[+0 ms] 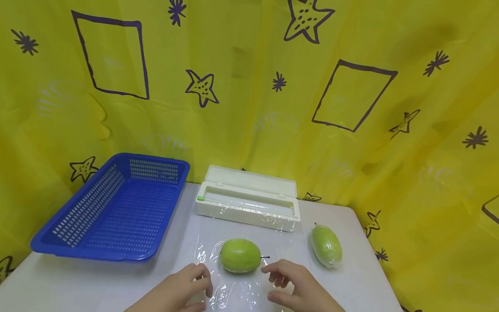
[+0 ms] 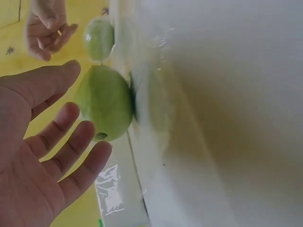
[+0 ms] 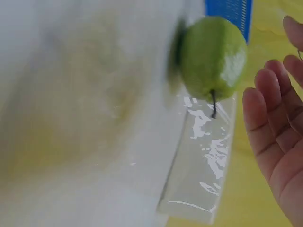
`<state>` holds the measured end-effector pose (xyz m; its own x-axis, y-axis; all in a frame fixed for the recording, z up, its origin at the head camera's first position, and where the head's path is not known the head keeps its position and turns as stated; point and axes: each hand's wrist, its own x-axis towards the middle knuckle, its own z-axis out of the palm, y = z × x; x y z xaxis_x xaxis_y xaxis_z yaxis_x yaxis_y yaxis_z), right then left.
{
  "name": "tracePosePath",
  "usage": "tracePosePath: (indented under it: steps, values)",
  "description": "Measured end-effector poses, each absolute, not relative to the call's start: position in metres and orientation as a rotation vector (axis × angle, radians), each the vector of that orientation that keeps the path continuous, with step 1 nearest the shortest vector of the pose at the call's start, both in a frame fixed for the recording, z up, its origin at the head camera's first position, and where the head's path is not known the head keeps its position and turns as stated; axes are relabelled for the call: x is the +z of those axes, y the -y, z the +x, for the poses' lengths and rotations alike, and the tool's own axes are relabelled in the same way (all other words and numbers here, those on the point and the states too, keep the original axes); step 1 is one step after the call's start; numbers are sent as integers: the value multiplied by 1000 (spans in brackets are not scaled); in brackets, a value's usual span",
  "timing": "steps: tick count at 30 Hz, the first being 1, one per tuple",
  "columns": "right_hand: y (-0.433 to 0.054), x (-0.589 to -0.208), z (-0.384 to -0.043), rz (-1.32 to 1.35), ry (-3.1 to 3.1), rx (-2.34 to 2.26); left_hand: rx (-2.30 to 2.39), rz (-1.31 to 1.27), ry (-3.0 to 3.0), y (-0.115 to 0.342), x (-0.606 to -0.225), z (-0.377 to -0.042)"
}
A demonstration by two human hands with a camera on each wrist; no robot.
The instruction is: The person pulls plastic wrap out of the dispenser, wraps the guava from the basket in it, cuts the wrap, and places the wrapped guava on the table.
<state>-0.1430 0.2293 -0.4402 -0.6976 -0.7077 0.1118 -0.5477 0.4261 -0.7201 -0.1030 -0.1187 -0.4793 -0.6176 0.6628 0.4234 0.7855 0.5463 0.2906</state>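
Note:
A green oval fruit (image 1: 240, 255) with a thin dark stem lies on its side on clear plastic wrap (image 1: 223, 294) spread over the table. To its left, my left hand (image 1: 182, 287) is held with fingers apart and loosely bent, holding nothing. On the stem side, my right hand (image 1: 297, 284) hovers with relaxed fingers, the index fingertip close to the stem. In the left wrist view the fruit (image 2: 106, 103) sits just past the fingertips. The right wrist view has the fruit (image 3: 213, 57) apart from that hand. The wrap runs back to a white dispenser box (image 1: 245, 216), lid raised.
Another green fruit (image 1: 326, 245), shiny with wrap around it, lies at the right of the white table (image 1: 362, 268). A blue plastic basket (image 1: 105, 255) stands at the left. Behind the table hangs a yellow patterned curtain (image 1: 241, 56).

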Motion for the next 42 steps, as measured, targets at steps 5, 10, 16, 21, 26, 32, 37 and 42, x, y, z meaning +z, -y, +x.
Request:
tracePosePath:
  steps: [5, 10, 16, 21, 26, 32, 37, 42]
  values:
    - [-240, -449, -136, -992, -2263, -997, -606, -1344, 2577, 128, -490, -101]
    - [-245, -465, -126, -909, -2272, -852, -605, -1381, 2741, 132, -497, -99]
    - [-249, -478, -110, -856, -2307, -935, -497, -1450, 2759, 135, -507, -99]
    - [-251, -492, -109, -1213, -2478, -828, -376, -1467, 2607, 138, -515, -100]
    - [-254, -502, -116, -1693, -2612, -543, -438, -1481, 2653, 140, -514, -98]
    - [-252, -497, -112, -1426, -2609, -606, -546, -1490, 2747, 142, -509, -96]
    - [-251, -491, -112, -1407, -2580, -625, -634, -1465, 2751, 143, -506, -95]
    - [-253, -480, -111, -1214, -2521, -782, -703, -1394, 2616, 147, -502, -94]
